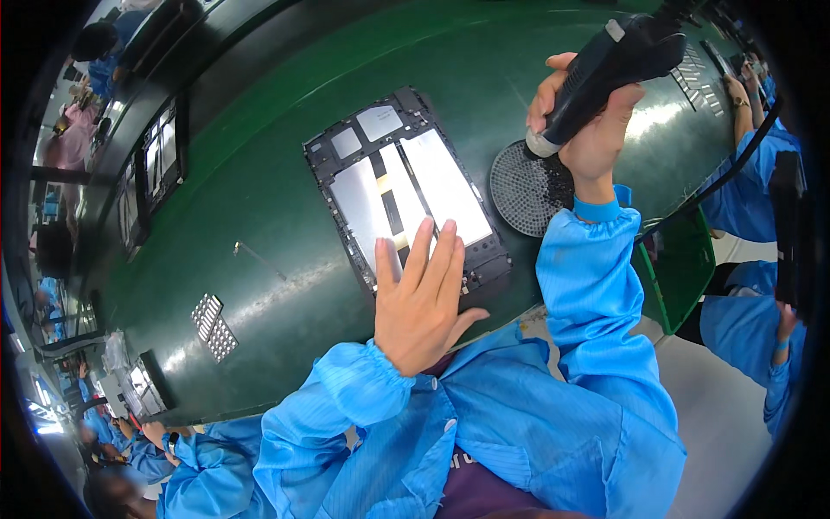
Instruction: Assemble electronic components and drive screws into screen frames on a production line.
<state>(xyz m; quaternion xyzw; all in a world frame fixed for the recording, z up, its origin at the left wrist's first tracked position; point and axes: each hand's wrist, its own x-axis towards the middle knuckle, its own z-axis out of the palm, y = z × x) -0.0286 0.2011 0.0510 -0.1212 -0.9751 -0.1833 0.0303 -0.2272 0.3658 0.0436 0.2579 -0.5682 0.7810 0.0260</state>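
Note:
An opened tablet (354, 190) lies on the green workbench, its silver battery panels and black frame facing up. My left hand (421, 303) rests flat on its near end, fingers outstretched and holding nothing. Off to the right, my right hand (598, 143) is wrapped round a black electric screwdriver (596, 73), tilted with its pale nose pointing down. That nose is over the far edge of a round, dimpled screw tray (516, 186). Small dark screws (560, 186) cluster on the tray's right side. My hand hides whether the screwdriver's tip touches the tray.
Two perforated strips (213, 327) lie on the bench at left, near a small thin metal piece (258, 258). More pale strips (697, 80) are at the far right. A green bin (679, 272) and black cable (735, 169) stand right. Other tablets (160, 160) and co-workers surround the bench.

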